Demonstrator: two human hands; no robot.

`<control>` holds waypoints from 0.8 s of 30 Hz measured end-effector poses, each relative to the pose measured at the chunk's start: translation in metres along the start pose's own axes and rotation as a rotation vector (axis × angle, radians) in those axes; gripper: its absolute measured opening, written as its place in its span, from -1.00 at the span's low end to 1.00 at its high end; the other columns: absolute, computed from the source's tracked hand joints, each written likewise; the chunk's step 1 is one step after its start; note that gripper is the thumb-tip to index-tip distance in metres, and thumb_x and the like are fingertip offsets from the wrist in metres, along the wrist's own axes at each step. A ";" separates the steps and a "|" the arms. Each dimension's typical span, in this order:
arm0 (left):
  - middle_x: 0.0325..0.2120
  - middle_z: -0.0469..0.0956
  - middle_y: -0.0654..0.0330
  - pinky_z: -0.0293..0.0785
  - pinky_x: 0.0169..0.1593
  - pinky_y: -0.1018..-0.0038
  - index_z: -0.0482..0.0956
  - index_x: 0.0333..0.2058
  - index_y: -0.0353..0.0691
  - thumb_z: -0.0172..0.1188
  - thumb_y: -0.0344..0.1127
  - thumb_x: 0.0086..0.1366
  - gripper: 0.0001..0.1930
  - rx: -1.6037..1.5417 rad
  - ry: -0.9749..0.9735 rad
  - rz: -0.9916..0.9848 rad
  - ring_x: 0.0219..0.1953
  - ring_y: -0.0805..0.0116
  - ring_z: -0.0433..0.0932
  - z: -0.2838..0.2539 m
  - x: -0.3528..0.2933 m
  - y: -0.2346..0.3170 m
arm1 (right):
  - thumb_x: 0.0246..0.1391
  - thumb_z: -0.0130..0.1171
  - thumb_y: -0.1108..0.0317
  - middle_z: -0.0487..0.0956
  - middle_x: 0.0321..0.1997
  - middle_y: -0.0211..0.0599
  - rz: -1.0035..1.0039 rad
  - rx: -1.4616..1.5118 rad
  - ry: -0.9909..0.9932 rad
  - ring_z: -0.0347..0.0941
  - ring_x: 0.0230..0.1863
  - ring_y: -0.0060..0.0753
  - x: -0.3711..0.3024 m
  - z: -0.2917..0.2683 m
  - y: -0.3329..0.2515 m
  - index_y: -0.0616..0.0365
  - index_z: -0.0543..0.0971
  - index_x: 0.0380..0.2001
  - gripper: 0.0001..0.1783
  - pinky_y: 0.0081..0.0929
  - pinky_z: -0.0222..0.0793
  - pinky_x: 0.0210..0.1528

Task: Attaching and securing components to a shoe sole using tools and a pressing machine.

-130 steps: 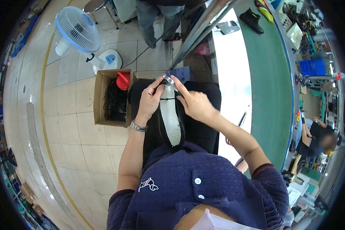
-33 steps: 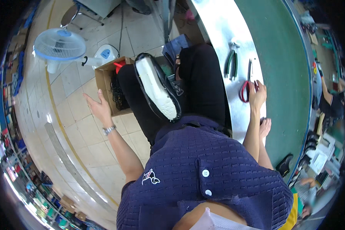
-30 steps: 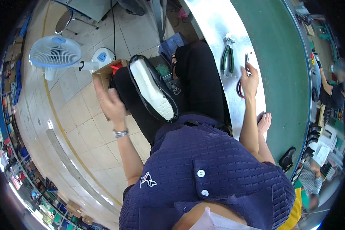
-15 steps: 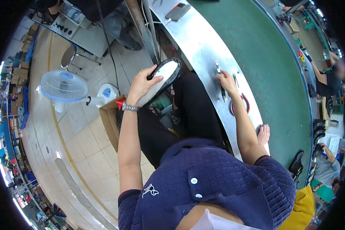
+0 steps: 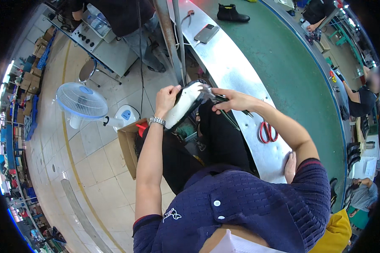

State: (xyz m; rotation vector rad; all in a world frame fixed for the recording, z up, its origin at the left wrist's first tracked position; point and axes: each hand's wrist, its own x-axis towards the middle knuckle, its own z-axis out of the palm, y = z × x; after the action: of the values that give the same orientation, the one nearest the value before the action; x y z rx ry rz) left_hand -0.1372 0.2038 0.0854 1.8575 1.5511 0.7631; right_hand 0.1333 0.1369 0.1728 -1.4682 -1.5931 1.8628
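Observation:
My left hand (image 5: 166, 101) is closed on the rim of a black shoe (image 5: 184, 103), whose white underside faces up. The shoe is held over my lap, left of the metal bench. In my right hand (image 5: 233, 101) is a pair of pliers (image 5: 206, 93) with a silver head and dark handles. Its head meets the far end of the shoe; whether the jaws grip the edge I cannot tell. Red-handled scissors (image 5: 267, 132) lie on the bench, right of my right hand.
A narrow metal bench (image 5: 236, 63) carries a phone (image 5: 206, 33) with a cable. Beyond it, a black ankle boot (image 5: 233, 13) stands on a green surface. Another person's hand (image 5: 290, 167) rests at the bench's near end. A fan (image 5: 81, 100) and cardboard box (image 5: 128, 145) are to the left.
My right hand has lifted the pliers off the bench and moved left to the shoe. The shoe has shifted slightly right and nearer in the picture, as the whole view has moved.

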 end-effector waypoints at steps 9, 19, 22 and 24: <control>0.04 0.39 -0.18 0.16 0.23 0.24 0.14 0.21 -0.52 0.50 -0.26 -0.21 0.02 0.222 -0.025 0.181 0.15 0.05 0.33 0.026 -0.091 0.046 | 0.15 0.06 0.42 0.56 -0.24 -0.17 0.265 -0.277 -0.245 0.52 -0.41 -0.43 0.026 0.015 -0.040 -0.03 0.00 0.37 -0.24 -0.43 0.49 -0.43; 0.07 0.43 0.00 0.19 0.24 0.25 0.28 0.17 -0.36 0.42 -0.28 -0.12 -0.17 0.255 0.121 0.325 0.15 0.10 0.34 0.037 -0.101 0.038 | 0.16 0.04 0.38 0.57 -0.29 0.18 -0.455 -0.530 0.207 0.50 -0.30 0.27 0.010 0.050 0.050 0.13 0.08 0.27 -0.36 0.02 0.38 -0.22; 0.06 0.42 -0.04 0.24 0.21 0.22 0.31 0.15 -0.38 0.39 -0.23 -0.07 -0.21 0.316 0.157 0.400 0.14 0.06 0.36 0.040 -0.105 0.032 | 0.14 0.07 0.37 0.55 -0.48 0.15 -0.388 -0.677 0.160 0.50 -0.38 0.22 0.005 0.039 0.044 0.07 0.10 0.28 -0.34 0.00 0.38 -0.31; 0.06 0.42 -0.06 0.24 0.21 0.21 0.31 0.15 -0.38 0.36 -0.20 -0.04 -0.23 0.363 0.177 0.444 0.13 0.04 0.36 0.042 -0.105 0.026 | 0.12 0.08 0.36 0.54 -0.52 0.14 -0.341 -0.915 0.098 0.50 -0.41 0.20 0.004 0.024 0.022 0.02 0.10 0.28 -0.33 0.00 0.38 -0.33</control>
State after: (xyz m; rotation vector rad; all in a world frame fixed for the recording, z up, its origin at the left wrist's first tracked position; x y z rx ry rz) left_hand -0.1049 0.0932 0.0719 2.5142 1.4726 0.9037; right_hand 0.1203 0.1178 0.1486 -1.3874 -2.6066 0.8603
